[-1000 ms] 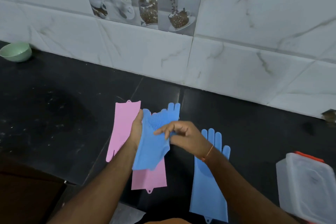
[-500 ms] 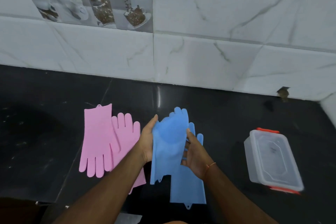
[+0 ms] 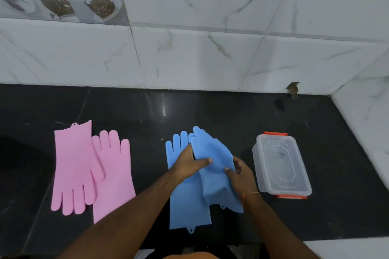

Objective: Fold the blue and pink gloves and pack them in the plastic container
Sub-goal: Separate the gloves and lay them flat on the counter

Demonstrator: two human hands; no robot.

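A: How far along?
B: Early — both hands, left hand (image 3: 190, 163) and right hand (image 3: 240, 171), grip one blue glove (image 3: 212, 153) over its mate (image 3: 185, 202) on the worktop (image 3: 210, 109).
A: The rest?
B: Pink gloves (image 3: 84, 166) lie flat and unfolded — plastic container (image 3: 281, 164) looks lidded, nothing packed.
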